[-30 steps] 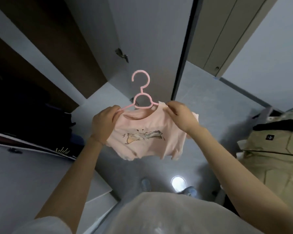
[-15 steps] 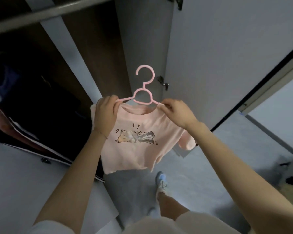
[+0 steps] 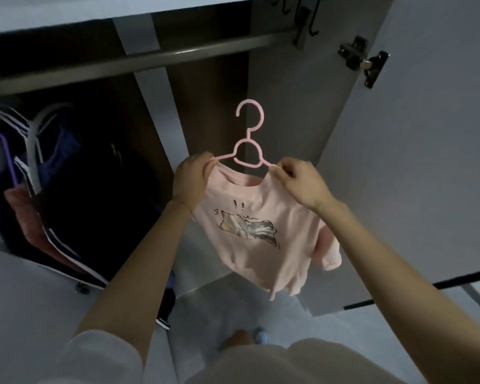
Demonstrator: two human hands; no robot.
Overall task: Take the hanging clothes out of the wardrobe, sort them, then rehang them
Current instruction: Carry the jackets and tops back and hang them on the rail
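A small pink T-shirt (image 3: 261,234) with a cat print hangs on a pink plastic hanger (image 3: 248,151) in front of the open wardrobe. My left hand (image 3: 191,178) grips the hanger's left arm together with the shirt's shoulder. My right hand (image 3: 299,181) pinches the right shoulder at the hanger's other arm. The hanger's hook points up, well below the grey metal rail (image 3: 139,60) that crosses the top of the wardrobe.
Dark and purple clothes on white hangers (image 3: 36,139) hang at the rail's left end. The open wardrobe door (image 3: 416,162) with a metal hinge (image 3: 363,60) stands to the right. Black hooks (image 3: 311,15) sit at the top. My foot (image 3: 258,336) shows on the grey floor.
The view has swung up and left to the wardrobe, bringing the rail and hanging clothes into sight. Both hands have carried the shirt on its hanger toward the wardrobe, keeping the same hold.
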